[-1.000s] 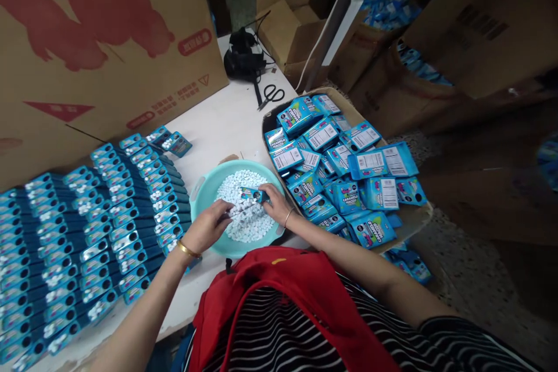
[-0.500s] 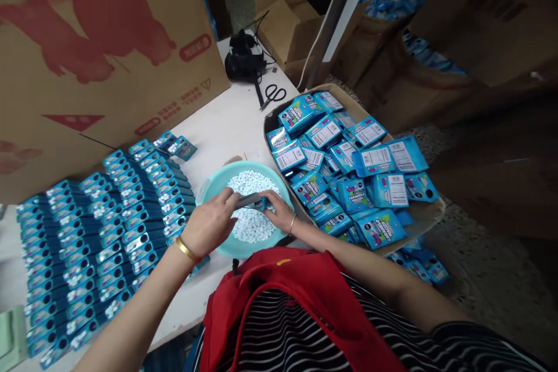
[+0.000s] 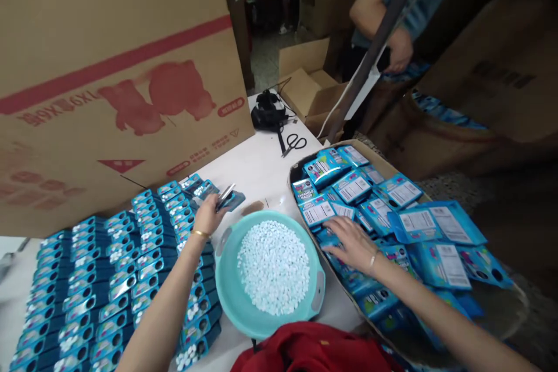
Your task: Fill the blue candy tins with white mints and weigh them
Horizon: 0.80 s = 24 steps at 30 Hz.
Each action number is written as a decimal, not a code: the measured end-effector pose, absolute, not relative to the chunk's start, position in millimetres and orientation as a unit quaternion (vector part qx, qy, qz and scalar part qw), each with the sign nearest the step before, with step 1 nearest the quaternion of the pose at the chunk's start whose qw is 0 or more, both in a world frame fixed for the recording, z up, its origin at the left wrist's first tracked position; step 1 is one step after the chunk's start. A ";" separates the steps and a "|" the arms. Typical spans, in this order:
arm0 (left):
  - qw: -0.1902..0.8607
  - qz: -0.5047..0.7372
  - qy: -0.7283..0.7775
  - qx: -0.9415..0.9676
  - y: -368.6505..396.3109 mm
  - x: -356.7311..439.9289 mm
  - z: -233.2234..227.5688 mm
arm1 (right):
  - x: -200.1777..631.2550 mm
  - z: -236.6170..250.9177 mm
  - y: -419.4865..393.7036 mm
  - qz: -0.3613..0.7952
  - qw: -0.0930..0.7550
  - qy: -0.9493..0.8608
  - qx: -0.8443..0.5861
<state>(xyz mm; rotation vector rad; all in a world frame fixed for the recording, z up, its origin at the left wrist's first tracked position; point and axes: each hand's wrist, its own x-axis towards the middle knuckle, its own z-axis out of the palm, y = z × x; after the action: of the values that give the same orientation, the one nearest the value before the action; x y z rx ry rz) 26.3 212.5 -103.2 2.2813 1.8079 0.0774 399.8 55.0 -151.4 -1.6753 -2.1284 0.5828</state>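
My left hand [image 3: 208, 215] is closed around a small shiny metal tool [image 3: 225, 193], possibly a scoop; its exact shape is blurred. It is at the far end of the rows of filled blue candy boxes [image 3: 148, 258], by a blue box [image 3: 236, 201] just beyond the fingers; whether the hand also touches that box, I cannot tell. Over on the right, my right hand [image 3: 352, 244] rests with fingers spread on flat blue candy boxes [image 3: 355, 188] heaped in an open carton [image 3: 375, 154]. Between my hands stands a turquoise basin [image 3: 226, 279] holding small white candies [image 3: 274, 267].
A large printed cardboard box [image 3: 143, 87] walls off the left back of the white table [image 3: 257, 163]. Black scissors [image 3: 294, 144] lie near a black strapped device [image 3: 268, 113]. A slanted pole [image 3: 375, 40] rises behind the carton. Another person's hand [image 3: 399, 49] shows beyond it.
My hands have parted from above the basin. The left went to the box rows with the metal tool; the right, its blue box gone, reached into the carton. The view tilted up, showing another person.
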 end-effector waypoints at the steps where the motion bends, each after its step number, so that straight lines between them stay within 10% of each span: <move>1: 0.100 0.009 0.644 0.759 226.0 15.7 -111.6 | 409.8 -154.0 55.7 0.202 0.140 -0.764 -0.596; 14: 0.049 0.036 0.689 0.722 235.6 -11.8 -120.1 | 427.7 -154.1 79.2 0.291 -0.097 -0.778 -0.548; 20: 0.298 -0.004 0.454 0.840 132.9 39.3 -144.9 | 463.2 -126.2 56.0 0.338 0.132 -0.714 -0.599; 24: 0.247 -0.075 0.533 0.806 88.6 80.5 -191.0 | 437.5 -113.9 34.7 0.431 0.316 -0.592 -0.604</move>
<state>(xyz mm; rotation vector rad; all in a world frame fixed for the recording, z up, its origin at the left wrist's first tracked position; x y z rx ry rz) 80.5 88.6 -191.0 2.1971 1.4523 -0.2051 437.5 34.7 -113.9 -1.5895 -1.5586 1.1347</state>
